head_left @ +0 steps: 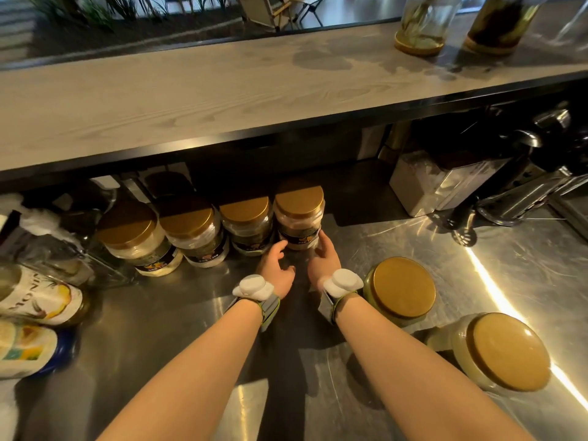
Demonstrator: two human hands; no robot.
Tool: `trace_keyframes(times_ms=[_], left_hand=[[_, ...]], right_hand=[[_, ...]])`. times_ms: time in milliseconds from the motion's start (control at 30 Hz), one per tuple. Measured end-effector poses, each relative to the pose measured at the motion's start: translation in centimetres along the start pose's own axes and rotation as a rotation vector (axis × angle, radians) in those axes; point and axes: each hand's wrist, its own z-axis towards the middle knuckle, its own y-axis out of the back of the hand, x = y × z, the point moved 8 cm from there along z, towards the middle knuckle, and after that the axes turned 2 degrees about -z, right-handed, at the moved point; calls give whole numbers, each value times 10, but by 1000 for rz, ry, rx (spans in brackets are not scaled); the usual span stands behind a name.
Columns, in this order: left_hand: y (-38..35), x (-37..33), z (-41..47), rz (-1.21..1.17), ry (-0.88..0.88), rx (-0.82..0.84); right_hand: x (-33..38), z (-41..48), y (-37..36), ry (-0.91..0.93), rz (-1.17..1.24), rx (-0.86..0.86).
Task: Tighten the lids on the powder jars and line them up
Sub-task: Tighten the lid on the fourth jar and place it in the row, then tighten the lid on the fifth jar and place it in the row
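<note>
Several clear powder jars with gold lids stand in a row under the wooden shelf on the steel counter (318, 361). The rightmost jar of the row (299, 214) holds pinkish-brown powder and has a dark label. My right hand (324, 253) is wrapped around its lower right side. My left hand (276, 265) rests at its lower left with fingers spread, touching or nearly touching the base. To its left stand a third jar (246, 222), a second jar (194, 230) and a white-powder jar (136, 241). Two more gold-lidded jars (402, 291) (506, 351) stand apart at my right.
Syrup bottles (41, 297) (25, 348) lie at the left edge. A white container (423, 183) and a metal machine (525, 176) occupy the back right. The wooden shelf (222, 90) overhangs the jar row; two glass jars (423, 23) (499, 23) stand on it.
</note>
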Motion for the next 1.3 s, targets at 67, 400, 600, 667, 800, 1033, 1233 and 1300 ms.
trace_keyframes(times_ms=[67,400,600,667,800,1033,1233,1300], left_hand=[[1,-5,-7,-14,-8,-3],[3,-28,-58,7,-130,82],[2,-48,-82,91,-230,114],[-1,-54,-91,90,-243,101],[-10,-62,-108,-10,-188,62],[-46,-50,-134,50,-127,88],[-85,-31,-150,33,3,20],[-93,-28,-151,41,28,-36]], right_hand=[[3,-10,1,17,-34,58],[35,-83,23,175,-240,113],[65,-117,46,307,-334,108],[76,-127,58,345,-375,103],[106,-139,84,480,-536,101],[108,-113,118,505,-1167,247],[81,-104,133,526,-1522,399],[77,-102,134,589,-1509,416]])
